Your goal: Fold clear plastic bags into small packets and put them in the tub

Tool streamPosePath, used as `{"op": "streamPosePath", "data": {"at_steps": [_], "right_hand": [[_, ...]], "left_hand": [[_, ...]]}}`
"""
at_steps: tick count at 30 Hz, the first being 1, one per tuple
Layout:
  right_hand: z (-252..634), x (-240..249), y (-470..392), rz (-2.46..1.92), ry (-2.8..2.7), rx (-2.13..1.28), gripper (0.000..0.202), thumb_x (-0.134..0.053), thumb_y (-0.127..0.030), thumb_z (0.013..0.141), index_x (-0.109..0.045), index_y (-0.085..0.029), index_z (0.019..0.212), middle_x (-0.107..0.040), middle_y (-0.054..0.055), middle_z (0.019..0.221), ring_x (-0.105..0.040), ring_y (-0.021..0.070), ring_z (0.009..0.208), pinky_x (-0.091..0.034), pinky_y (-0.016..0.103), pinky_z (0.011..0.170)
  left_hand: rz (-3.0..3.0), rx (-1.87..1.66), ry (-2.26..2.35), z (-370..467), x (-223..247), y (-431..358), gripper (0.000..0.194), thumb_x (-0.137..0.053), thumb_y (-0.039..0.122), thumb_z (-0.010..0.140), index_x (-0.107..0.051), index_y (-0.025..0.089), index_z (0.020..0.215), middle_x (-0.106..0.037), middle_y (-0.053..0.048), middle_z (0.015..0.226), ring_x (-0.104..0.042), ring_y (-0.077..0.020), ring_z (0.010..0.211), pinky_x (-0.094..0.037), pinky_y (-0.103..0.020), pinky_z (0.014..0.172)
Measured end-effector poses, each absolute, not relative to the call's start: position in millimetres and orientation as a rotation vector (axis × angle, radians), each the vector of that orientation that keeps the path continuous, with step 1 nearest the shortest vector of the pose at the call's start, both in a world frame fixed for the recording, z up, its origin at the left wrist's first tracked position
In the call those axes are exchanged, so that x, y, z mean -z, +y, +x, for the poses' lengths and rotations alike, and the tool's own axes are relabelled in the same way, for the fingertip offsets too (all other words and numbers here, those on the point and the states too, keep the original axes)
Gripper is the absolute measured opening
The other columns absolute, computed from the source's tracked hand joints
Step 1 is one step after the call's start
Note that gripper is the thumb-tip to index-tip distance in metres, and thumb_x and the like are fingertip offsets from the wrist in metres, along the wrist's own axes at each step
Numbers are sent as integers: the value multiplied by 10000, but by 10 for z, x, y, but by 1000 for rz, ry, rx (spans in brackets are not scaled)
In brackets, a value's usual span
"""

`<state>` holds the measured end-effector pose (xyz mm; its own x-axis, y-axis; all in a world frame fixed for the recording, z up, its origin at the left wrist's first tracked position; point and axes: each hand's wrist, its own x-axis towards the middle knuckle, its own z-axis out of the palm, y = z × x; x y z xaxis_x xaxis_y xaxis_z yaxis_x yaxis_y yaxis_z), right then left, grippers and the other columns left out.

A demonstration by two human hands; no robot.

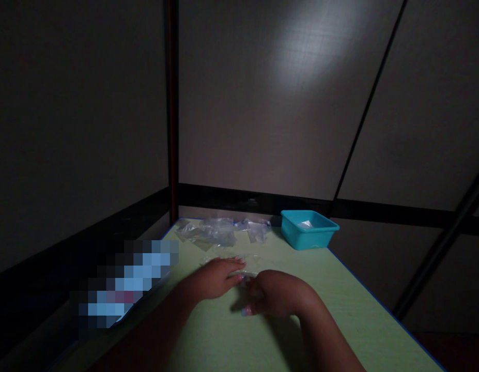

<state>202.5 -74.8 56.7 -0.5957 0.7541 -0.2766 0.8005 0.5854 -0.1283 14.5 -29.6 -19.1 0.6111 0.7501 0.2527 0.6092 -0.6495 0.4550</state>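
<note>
A clear plastic bag [255,262] lies flat on the pale green table in front of me. My left hand [222,276] rests on its left part, palm down with fingers stretched out. Just right of it, my right hand [276,292] is at the near side of the bag, its fingers bent inward and pointing left. The right thumb stands apart from those fingers, and nothing shows between them. Part of the bag is hidden under both hands.
Several crumpled clear plastic bags [218,231] lie along the table's far edge. At the back right corner stands a turquoise plastic basin [307,238] with something pale inside. A blurred-out bright blue object [134,281] is at the left edge of the table [340,299]. Wall panels enclose the back.
</note>
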Motion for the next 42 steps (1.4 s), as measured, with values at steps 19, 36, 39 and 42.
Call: {"op": "streamPosePath", "data": {"at_steps": [19,36,39,42], "right_hand": [[2378,-405,-285,1505,2880,1190,461,-506,-528,740,-677,-100,737,-498,-28,539,-402,80,523,-331,195,526],[2554,-226,-75,1762,2759,871,189,-566,-247,641,-688,-122,713,-632,8,603,-505,101,558,-379,195,546],[2566,-227,-81,1775,2712,833,186,-547,-216,618,-692,-125,691,-616,1,557,-485,97,520,-357,192,506],[2560,-224,-85,1752,2674,811,187,-539,-191,596,-694,-130,682,-625,5,559,-487,98,504,-359,191,496]], "left_hand": [[2274,-547,953,168,57,-314,333,-387,366,848,-654,172,802,-661,-6,769,-567,-171,712,-402,-231,645],[1978,-637,949,164,86,-243,375,-437,460,809,-644,148,841,-636,-13,767,-540,-177,734,-393,-248,675],[1876,-662,915,162,91,-236,363,-484,437,786,-641,160,961,-659,-28,922,-557,-193,859,-395,-267,767],[1742,-686,884,166,73,-251,408,-527,406,763,-582,178,1098,-640,-41,1033,-567,-186,903,-399,-273,778]]}}
